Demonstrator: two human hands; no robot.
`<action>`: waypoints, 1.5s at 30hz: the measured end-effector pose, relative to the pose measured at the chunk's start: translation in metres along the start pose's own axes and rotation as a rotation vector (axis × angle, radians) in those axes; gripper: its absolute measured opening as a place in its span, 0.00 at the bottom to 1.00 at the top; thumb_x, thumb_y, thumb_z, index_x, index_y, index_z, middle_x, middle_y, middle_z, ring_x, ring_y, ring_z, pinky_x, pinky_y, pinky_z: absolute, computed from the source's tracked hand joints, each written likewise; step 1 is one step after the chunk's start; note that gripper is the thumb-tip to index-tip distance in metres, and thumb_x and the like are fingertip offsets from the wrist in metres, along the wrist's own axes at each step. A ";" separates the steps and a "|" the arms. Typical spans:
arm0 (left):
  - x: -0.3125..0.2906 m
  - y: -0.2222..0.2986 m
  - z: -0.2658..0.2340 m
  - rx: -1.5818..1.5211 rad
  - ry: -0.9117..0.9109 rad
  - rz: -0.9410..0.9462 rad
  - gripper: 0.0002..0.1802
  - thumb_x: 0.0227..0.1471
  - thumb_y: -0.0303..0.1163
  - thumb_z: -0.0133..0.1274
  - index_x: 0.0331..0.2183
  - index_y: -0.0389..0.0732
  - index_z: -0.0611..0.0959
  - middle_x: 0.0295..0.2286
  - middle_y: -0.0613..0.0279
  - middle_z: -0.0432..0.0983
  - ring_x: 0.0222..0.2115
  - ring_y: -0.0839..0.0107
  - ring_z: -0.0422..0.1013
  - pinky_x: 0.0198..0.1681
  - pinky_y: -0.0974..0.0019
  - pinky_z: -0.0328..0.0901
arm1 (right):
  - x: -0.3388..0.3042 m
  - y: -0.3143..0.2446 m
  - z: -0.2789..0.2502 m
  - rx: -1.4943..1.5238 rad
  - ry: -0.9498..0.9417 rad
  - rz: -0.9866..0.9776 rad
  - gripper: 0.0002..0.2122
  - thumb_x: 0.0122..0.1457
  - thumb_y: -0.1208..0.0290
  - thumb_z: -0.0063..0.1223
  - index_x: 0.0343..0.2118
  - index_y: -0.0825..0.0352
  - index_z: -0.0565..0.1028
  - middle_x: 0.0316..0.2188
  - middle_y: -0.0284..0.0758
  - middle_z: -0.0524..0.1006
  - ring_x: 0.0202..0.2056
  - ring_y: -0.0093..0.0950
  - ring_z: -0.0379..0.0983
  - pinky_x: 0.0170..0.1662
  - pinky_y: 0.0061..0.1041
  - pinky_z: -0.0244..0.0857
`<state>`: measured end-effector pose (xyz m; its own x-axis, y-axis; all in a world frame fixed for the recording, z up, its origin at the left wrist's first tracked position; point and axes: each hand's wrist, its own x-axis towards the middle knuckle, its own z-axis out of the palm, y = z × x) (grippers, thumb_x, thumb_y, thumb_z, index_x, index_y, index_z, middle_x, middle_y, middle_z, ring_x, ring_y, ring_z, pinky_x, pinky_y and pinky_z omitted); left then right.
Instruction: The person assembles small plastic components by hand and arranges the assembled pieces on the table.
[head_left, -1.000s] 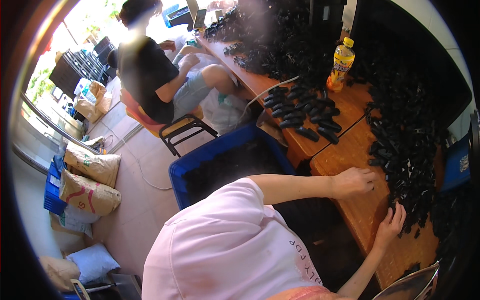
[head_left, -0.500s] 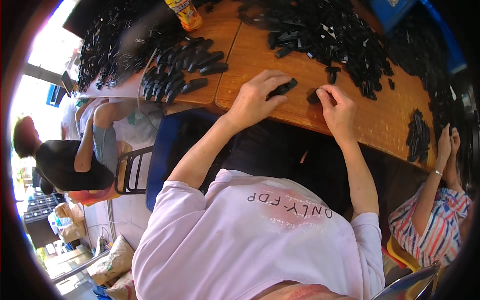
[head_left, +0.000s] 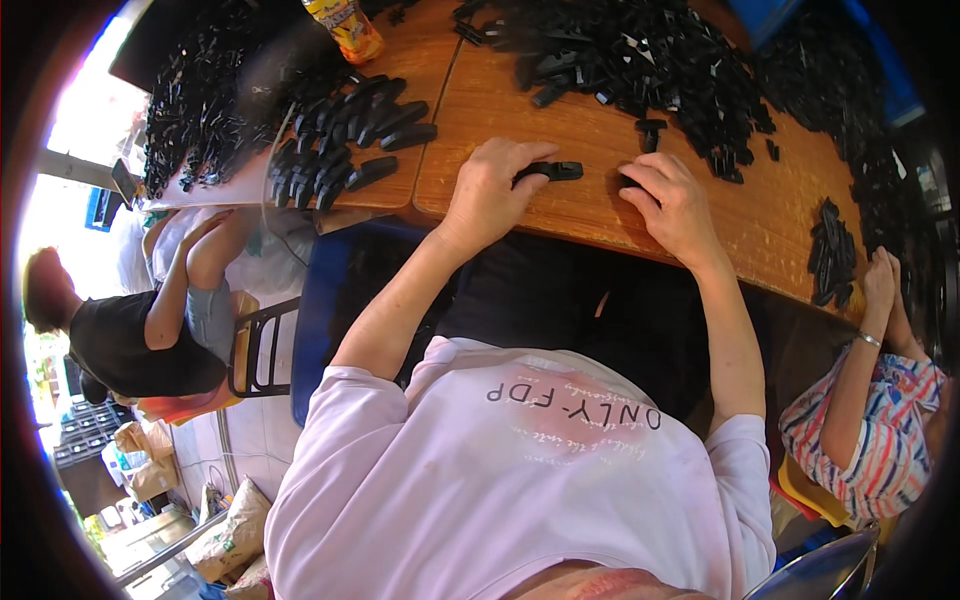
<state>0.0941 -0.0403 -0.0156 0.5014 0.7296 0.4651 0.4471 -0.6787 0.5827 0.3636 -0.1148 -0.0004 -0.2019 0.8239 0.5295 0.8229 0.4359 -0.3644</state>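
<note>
My left hand (head_left: 494,188) is closed around a long, narrow black plastic piece (head_left: 565,171). Its end sticks out past my thumb and fingertips, pointing right, just above the wooden table (head_left: 560,212). A short way to the right, my right hand (head_left: 672,205) has its fingers bent over a small black piece (head_left: 627,182). Most of that piece is hidden by the fingers and thumb. Beyond my right hand, a short black T-shaped part (head_left: 650,133) lies apart on the tabletop.
A large heap of black plastic parts (head_left: 650,70) covers the far side. To the left lie rows of longer black pieces (head_left: 345,135) and a yellow-orange packet (head_left: 345,28). A small black pile (head_left: 830,252) lies right. Two people (head_left: 150,325) (head_left: 870,420) sit at either side.
My right hand has turned, its fingers now covering more of the small piece. The black piece in my left hand lies more level. The whole view has shifted slightly.
</note>
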 end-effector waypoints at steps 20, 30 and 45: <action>0.005 -0.001 -0.002 -0.212 -0.033 -0.078 0.18 0.49 0.25 0.65 0.45 0.41 0.89 0.36 0.52 0.83 0.39 0.53 0.79 0.45 0.55 0.73 | 0.035 -0.021 0.058 0.235 0.056 -0.190 0.10 0.51 0.72 0.71 0.30 0.67 0.77 0.30 0.38 0.77 0.36 0.42 0.76 0.37 0.40 0.69; 0.020 -0.036 -0.041 0.387 0.349 0.107 0.18 0.53 0.22 0.57 0.47 0.40 0.86 0.46 0.53 0.83 0.48 0.49 0.75 0.53 0.50 0.67 | 0.012 0.039 0.028 -0.342 0.308 0.209 0.15 0.60 0.63 0.70 0.45 0.64 0.79 0.35 0.38 0.80 0.33 0.40 0.80 0.33 0.38 0.74; 0.036 0.012 0.004 0.053 -0.012 -0.079 0.16 0.54 0.27 0.63 0.46 0.35 0.86 0.42 0.48 0.81 0.43 0.48 0.77 0.47 0.50 0.73 | -0.018 0.015 0.016 0.104 0.185 0.297 0.06 0.68 0.66 0.60 0.42 0.62 0.83 0.28 0.42 0.83 0.30 0.42 0.81 0.34 0.35 0.72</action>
<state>0.1203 -0.0226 0.0061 0.4717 0.7802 0.4107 0.5239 -0.6227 0.5812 0.3711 -0.1170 -0.0277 0.1450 0.8450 0.5147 0.7709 0.2296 -0.5941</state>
